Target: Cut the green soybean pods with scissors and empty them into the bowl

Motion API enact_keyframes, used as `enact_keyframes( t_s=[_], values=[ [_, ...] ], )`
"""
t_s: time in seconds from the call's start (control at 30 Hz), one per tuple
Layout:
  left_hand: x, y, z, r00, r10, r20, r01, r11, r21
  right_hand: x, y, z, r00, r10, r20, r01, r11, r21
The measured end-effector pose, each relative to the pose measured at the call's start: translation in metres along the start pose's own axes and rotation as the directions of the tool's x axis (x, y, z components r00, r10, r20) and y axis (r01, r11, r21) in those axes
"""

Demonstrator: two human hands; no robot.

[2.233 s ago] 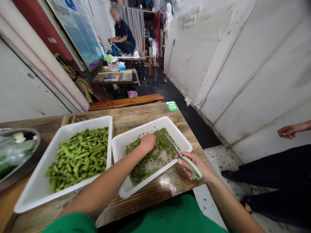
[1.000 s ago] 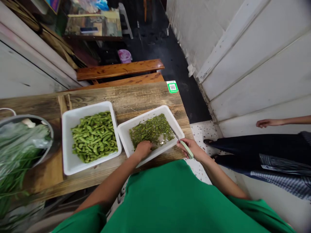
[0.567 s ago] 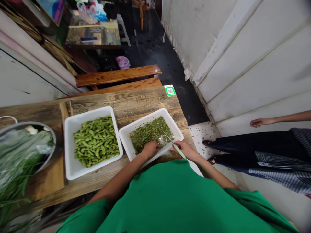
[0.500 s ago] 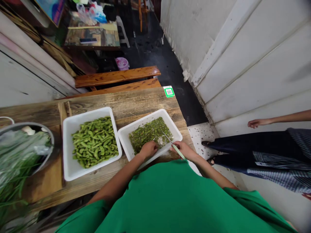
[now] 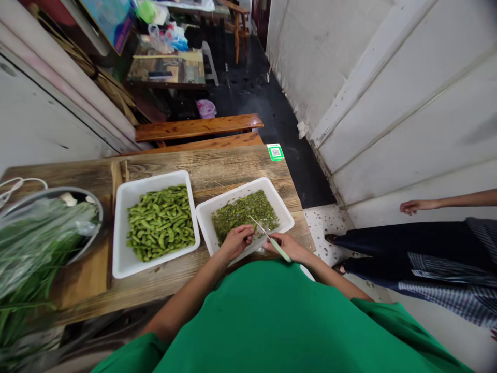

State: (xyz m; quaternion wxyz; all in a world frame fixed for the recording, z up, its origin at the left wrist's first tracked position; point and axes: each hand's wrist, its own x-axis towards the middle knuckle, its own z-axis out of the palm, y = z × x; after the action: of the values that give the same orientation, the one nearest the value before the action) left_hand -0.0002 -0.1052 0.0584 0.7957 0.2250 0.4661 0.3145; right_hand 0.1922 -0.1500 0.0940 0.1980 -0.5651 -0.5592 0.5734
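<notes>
My right hand (image 5: 285, 247) is closed around the pale green handle of a small knife (image 5: 280, 250). Its thin blade points up and left over the right white tub (image 5: 204, 213). Close to the blade, my left hand (image 5: 237, 241) pinches what looks like a green soybean pod (image 5: 254, 227), mostly hidden by the fingertips. Below both hands, the tub holds wet green pods and small scraps (image 5: 243, 210) in water. To the left, a second white tub (image 5: 121, 228) holds a heap of whole green soybean pods (image 5: 163, 223).
At far left, a metal basin (image 5: 101, 220) with bagged leafy greens (image 5: 46, 238) stands on a wooden board (image 5: 87, 285). A QR card (image 5: 276, 152) lies at the table's far corner. Benches (image 5: 202, 127) stand beyond. Another person's hand (image 5: 410, 207) is at right.
My view has shifted, so the scene sits further right and slightly lower. My left hand has lifted from the tub's contents toward the blade, fingertips now pinched. The knife stays in my right hand.
</notes>
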Motion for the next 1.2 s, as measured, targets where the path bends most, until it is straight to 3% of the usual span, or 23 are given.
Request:
enact_keyframes(
  t_s=[0.13,0.37,0.53,0.63,0.73,0.93,1.2],
  values=[
    [-0.006,0.001,0.006,0.999,-0.022,-0.028,0.021,0.998,-0.063,-0.002,-0.003,0.001,1.0,-0.019,0.004,0.019,1.0,-0.004],
    [-0.004,-0.001,0.011,1.0,-0.008,-0.024,0.008,1.0,-0.004,-0.008,-0.022,0.005,0.977,0.171,0.129,-0.189,0.971,0.148],
    [-0.005,-0.002,0.009,0.996,-0.043,-0.075,0.049,0.996,0.077,-0.003,-0.012,0.011,0.982,0.153,0.111,-0.167,0.978,0.129],
    [-0.006,-0.002,0.009,0.996,-0.083,-0.041,0.087,0.991,0.098,0.001,-0.003,0.016,0.985,0.14,0.096,-0.152,0.98,0.13],
    [-0.003,-0.002,0.008,0.995,-0.092,-0.037,0.093,0.995,0.036,0.002,-0.001,0.018,0.986,0.138,0.091,-0.15,0.979,0.137],
    [0.01,-0.002,0.003,0.99,0.042,-0.134,-0.057,0.992,-0.113,-0.008,-0.014,0.01,0.983,0.163,0.084,-0.174,0.973,0.151],
    [0.006,0.0,0.011,0.998,-0.048,-0.026,0.041,0.97,-0.239,-0.012,-0.023,0.01,0.978,0.183,0.097,-0.197,0.968,0.158]
  ],
)
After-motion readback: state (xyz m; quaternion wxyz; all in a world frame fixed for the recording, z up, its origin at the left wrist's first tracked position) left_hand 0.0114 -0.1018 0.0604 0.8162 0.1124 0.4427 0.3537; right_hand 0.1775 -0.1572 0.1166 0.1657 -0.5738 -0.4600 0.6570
